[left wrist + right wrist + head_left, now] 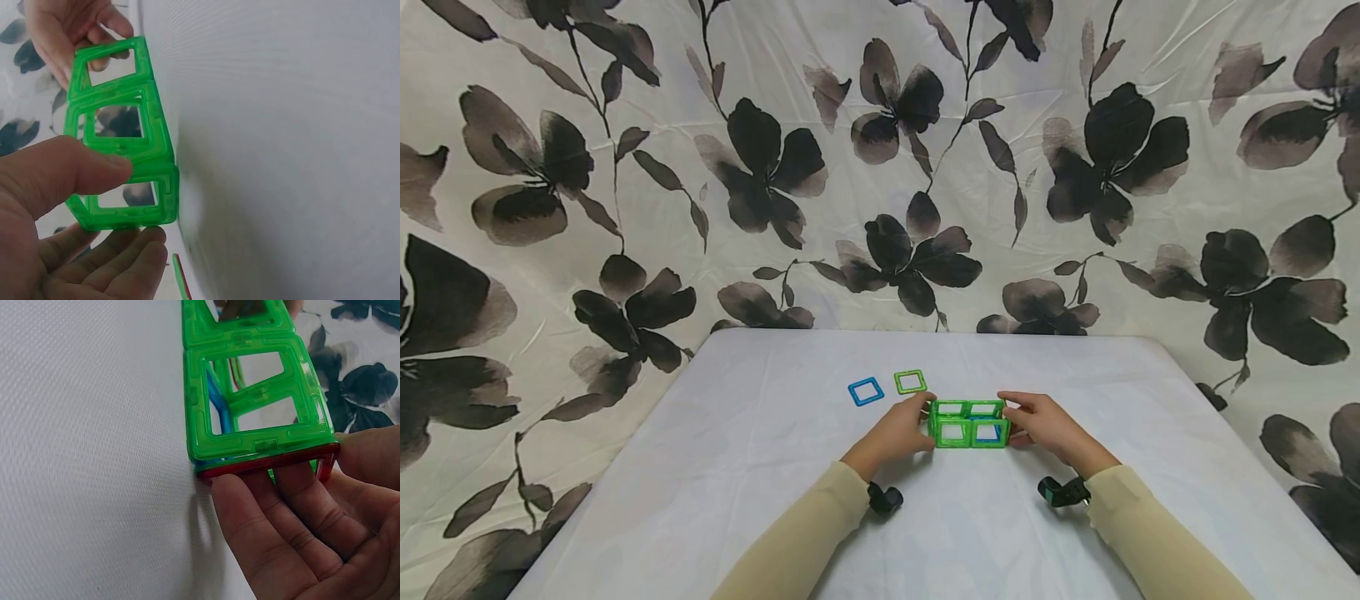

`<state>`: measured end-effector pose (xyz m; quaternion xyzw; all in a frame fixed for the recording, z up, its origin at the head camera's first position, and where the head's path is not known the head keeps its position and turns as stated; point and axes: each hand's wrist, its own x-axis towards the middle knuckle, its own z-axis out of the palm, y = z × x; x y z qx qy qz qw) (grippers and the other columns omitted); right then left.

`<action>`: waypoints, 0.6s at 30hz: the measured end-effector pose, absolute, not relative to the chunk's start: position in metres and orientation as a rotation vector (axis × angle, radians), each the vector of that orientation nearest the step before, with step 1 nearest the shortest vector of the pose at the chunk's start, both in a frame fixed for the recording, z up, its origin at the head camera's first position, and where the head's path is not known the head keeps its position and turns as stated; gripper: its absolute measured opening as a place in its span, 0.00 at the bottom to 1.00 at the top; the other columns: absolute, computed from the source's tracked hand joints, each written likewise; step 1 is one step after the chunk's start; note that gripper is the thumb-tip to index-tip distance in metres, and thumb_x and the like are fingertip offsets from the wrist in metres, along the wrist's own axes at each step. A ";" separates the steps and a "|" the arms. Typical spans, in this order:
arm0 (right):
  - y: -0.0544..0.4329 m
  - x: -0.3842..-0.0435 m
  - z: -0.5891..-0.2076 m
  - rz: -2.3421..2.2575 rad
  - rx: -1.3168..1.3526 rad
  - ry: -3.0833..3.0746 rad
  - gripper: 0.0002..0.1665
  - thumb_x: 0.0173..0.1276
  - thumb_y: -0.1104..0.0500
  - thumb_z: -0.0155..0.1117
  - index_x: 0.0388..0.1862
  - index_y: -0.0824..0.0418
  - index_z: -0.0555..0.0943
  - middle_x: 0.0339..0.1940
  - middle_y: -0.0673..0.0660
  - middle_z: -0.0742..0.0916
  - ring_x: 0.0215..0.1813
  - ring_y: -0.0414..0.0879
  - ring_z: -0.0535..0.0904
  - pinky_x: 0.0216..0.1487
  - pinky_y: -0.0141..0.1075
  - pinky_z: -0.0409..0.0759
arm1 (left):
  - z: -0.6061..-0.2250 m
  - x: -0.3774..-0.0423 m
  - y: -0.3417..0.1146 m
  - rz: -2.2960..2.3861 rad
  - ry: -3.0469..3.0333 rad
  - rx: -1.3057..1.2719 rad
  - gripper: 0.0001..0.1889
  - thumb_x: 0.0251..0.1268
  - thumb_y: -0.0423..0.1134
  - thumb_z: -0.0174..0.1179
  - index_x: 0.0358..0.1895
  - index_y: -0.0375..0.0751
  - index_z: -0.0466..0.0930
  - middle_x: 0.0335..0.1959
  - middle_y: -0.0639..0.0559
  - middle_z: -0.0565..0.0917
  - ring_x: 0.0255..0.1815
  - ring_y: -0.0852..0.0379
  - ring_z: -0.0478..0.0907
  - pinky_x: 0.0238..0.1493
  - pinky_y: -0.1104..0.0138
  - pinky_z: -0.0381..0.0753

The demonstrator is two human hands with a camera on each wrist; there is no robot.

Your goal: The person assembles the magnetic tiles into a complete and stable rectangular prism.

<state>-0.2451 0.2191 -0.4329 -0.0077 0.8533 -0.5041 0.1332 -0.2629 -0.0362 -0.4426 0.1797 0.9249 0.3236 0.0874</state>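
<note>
A box of green magnetic tiles (pixel 971 421), two squares wide, stands on the white table between both hands. A blue tile (pixel 217 400) shows inside it, and a red square (pixel 256 464) forms its right end. My left hand (pixel 891 433) holds the left end; in the left wrist view its thumb lies over a near green frame (pixel 165 187) and the other fingers are at the end side. My right hand (pixel 1047 427) holds the right end, fingers against the red square, thumb by its far edge. The fingertips there are partly hidden.
Behind the box, a loose blue square tile (pixel 866 392) and a loose green square tile (pixel 911 382) lie flat on the white table (pixel 760 467). A floral cloth (pixel 820 275) hangs behind the table's far edge. Each wrist wears a black camera (pixel 886 498).
</note>
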 end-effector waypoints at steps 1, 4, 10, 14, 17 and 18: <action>0.219 -0.245 -0.433 -1.461 -0.023 2.476 0.31 0.76 0.53 0.51 0.75 0.58 0.63 0.53 0.62 0.83 0.44 0.45 0.82 0.42 0.39 0.85 | -0.443 -0.263 -0.036 0.971 2.752 0.530 0.39 0.49 0.33 0.69 0.69 0.44 0.64 0.62 0.48 0.76 0.63 0.52 0.75 0.65 0.57 0.73; 0.219 -0.245 -0.433 -1.463 -0.026 2.477 0.31 0.76 0.53 0.51 0.75 0.58 0.63 0.53 0.62 0.83 0.44 0.45 0.83 0.43 0.39 0.85 | -0.443 -0.263 -0.035 0.984 2.749 0.520 0.40 0.49 0.32 0.69 0.69 0.44 0.63 0.62 0.48 0.76 0.63 0.52 0.75 0.65 0.57 0.73; 0.219 -0.245 -0.432 -1.462 -0.029 2.478 0.30 0.76 0.53 0.51 0.74 0.58 0.63 0.53 0.62 0.83 0.44 0.45 0.82 0.43 0.39 0.85 | -0.442 -0.263 -0.034 0.999 2.737 0.503 0.40 0.50 0.32 0.69 0.69 0.44 0.63 0.63 0.48 0.76 0.63 0.51 0.74 0.65 0.56 0.73; 0.219 -0.245 -0.432 -1.465 -0.027 2.476 0.30 0.76 0.53 0.51 0.74 0.58 0.63 0.53 0.62 0.83 0.44 0.45 0.82 0.42 0.39 0.85 | -0.442 -0.263 -0.034 1.014 2.729 0.496 0.40 0.50 0.32 0.68 0.70 0.44 0.63 0.64 0.48 0.75 0.64 0.51 0.74 0.65 0.56 0.73; 0.219 -0.245 -0.433 -1.466 -0.022 2.477 0.30 0.76 0.54 0.51 0.75 0.58 0.63 0.53 0.63 0.83 0.44 0.45 0.82 0.42 0.39 0.85 | -0.443 -0.263 -0.034 1.022 2.725 0.497 0.40 0.50 0.31 0.68 0.70 0.44 0.63 0.64 0.48 0.75 0.64 0.51 0.74 0.65 0.56 0.72; 0.219 -0.245 -0.433 -1.466 -0.021 2.477 0.30 0.76 0.54 0.51 0.75 0.58 0.63 0.53 0.63 0.83 0.45 0.46 0.82 0.42 0.39 0.85 | -0.443 -0.263 -0.034 1.023 2.724 0.498 0.40 0.50 0.32 0.68 0.70 0.44 0.62 0.64 0.48 0.75 0.65 0.51 0.74 0.65 0.56 0.72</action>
